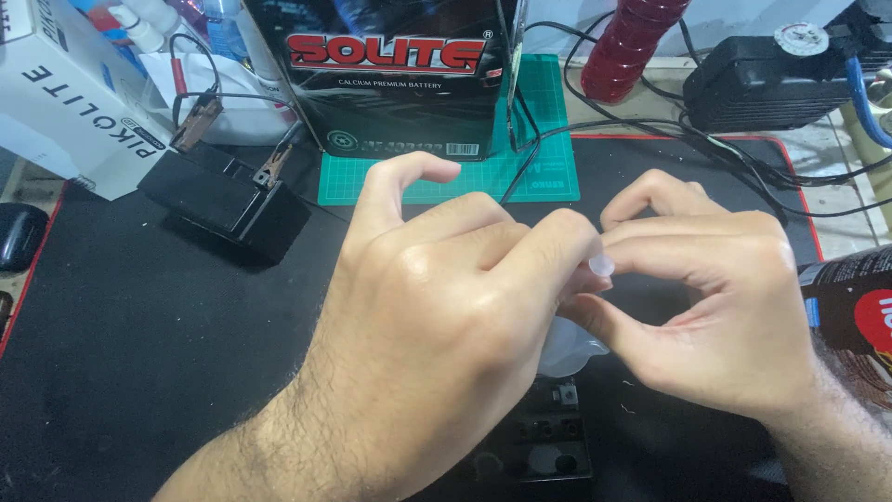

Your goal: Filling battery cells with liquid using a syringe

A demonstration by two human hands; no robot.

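Both hands, left (437, 307) and right (715, 307), pinched 1 tiny clear cap (601, 265) over the small battery (548, 446) at the mat's (139, 325) near edge. Looked slippery, could've easily dropped between the fingers.

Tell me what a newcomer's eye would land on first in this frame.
Two bare hands fill the centre: the left hand and right hand pinch a small translucent piece between their fingertips, above a small black battery. Behind them a large black battery box stands on a green cutting mat.
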